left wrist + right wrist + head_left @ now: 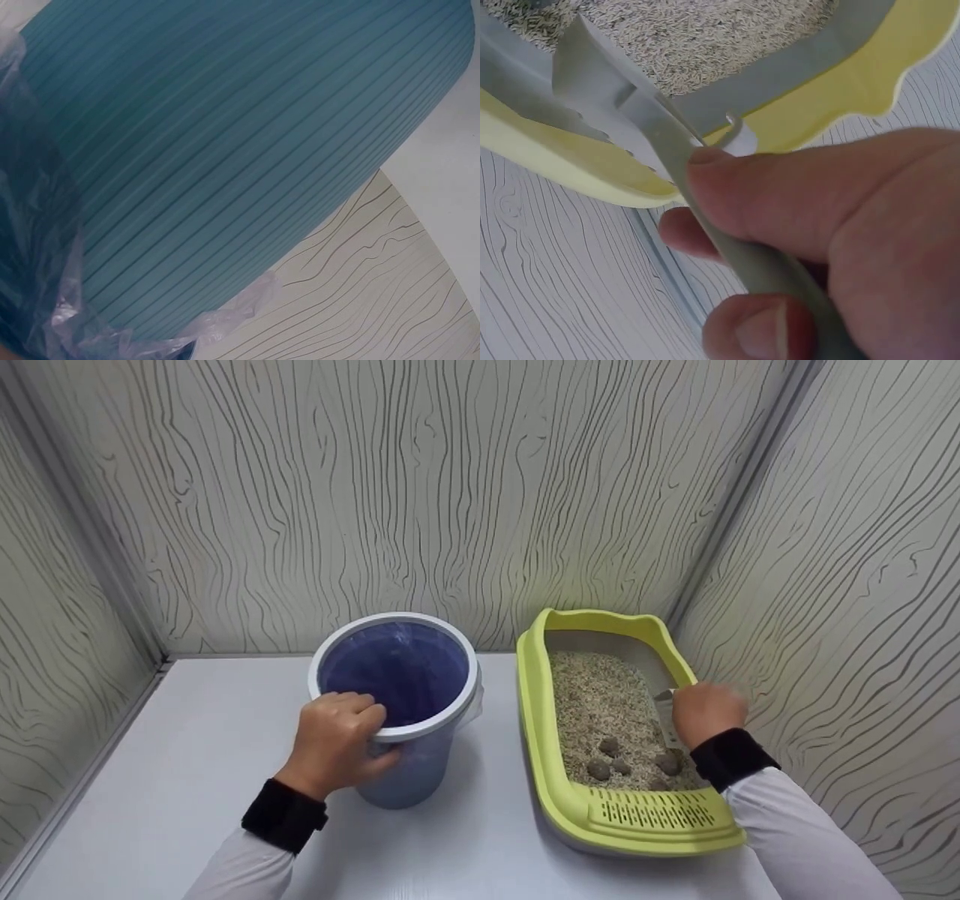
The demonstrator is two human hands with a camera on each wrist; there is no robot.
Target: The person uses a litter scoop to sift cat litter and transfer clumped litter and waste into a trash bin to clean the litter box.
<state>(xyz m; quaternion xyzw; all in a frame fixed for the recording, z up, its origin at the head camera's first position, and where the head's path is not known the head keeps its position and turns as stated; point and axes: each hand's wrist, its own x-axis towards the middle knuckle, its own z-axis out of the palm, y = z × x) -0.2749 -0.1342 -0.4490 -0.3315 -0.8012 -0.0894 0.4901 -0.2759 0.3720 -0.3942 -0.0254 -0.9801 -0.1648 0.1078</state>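
Note:
My left hand point(334, 744) grips the near-left part of the white rim of a blue trash bin point(409, 784), fingers over the edge and thumb outside. A thin clear bag lines the bin; in the left wrist view the bag point(71, 300) folds over the ribbed bin wall point(247, 142). Over the right side of a yellow-green litter box point(541, 765), my right hand point(709, 714) holds a grey litter scoop point(667, 142) by its handle, thumb along the top. The scoop's head is partly hidden in the head view. Several round dark clumps point(599, 769) lie on the pale litter point(600, 690).
Both containers stand on a white table point(217, 750), with a gap between them. A wood-grain patterned wall point(420, 510) rises behind, and side panels point(862, 607) close in left and right. The box has a slotted front ledge point(652, 810).

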